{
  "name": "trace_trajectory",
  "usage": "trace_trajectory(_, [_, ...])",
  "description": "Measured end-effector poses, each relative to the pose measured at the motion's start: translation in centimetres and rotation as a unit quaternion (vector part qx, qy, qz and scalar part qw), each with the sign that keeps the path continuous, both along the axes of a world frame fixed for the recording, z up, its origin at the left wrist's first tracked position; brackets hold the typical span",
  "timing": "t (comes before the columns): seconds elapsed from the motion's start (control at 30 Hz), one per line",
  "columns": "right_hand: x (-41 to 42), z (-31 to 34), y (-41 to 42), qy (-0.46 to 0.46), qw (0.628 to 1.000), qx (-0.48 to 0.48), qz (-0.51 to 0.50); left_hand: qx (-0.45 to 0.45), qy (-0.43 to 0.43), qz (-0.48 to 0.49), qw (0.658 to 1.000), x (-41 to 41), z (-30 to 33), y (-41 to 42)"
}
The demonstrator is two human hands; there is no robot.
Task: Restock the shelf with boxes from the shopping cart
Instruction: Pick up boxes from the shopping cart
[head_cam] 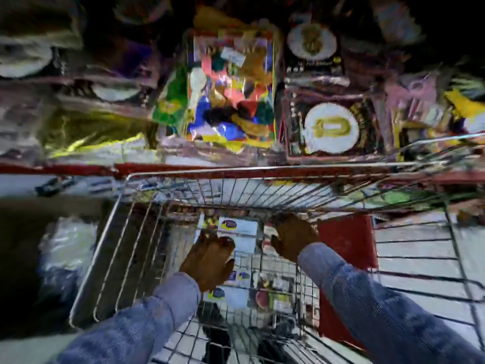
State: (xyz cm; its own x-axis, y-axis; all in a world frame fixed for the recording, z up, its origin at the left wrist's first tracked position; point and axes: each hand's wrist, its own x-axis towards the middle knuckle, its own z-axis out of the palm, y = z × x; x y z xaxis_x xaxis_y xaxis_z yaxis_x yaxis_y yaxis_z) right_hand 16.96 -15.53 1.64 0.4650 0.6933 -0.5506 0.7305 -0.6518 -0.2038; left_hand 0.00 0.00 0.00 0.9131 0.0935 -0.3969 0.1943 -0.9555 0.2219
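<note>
Both my hands reach down into a wire shopping cart (183, 172). A white box with a purple and yellow logo (240, 228) lies in the cart's far end. My left hand (210, 258) rests on that box's near left side, fingers curled onto it. My right hand (294, 236) is at the box's right side, fingers spread downward. Whether either hand has a firm grip is blurred. More white boxes with the same logo (231, 292) lie nearer me in the cart. Beyond the cart runs the shelf with a red front edge (65, 168).
The shelf holds a clear pack of coloured balloons (231, 88), dark packs with white round labels (332, 128) and shiny foil packs (86, 132). A clear plastic bag (67, 248) sits left of the cart. A red panel (346, 248) stands at the cart's right.
</note>
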Motion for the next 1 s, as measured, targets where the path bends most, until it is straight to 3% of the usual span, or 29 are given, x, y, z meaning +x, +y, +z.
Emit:
trace_trajectory(0.17, [1.2, -7.1, 3.0, 0.016, 1.000, 0.015, 0.001, 0.011, 0.012, -0.055, 0.998, 2.5, -6.9, 1.4])
trace_trajectory(0.37, [2.1, -11.7, 4.7, 0.013, 0.999, -0.011, 0.038, 0.048, 0.004, -0.096, 0.994, 3.7, -10.2, 2.4])
trace_trajectory(0.77, [3.3, -11.3, 5.4, -0.007, 0.997, -0.014, 0.070, 0.067, -0.032, -0.100, 0.992, 4.7, -10.5, 1.1])
trace_trajectory(1.0, [2.9, -9.8, 4.4, -0.040, 0.997, -0.021, 0.061, 0.101, -0.017, -0.055, 0.993, 4.1, -11.3, -0.5])
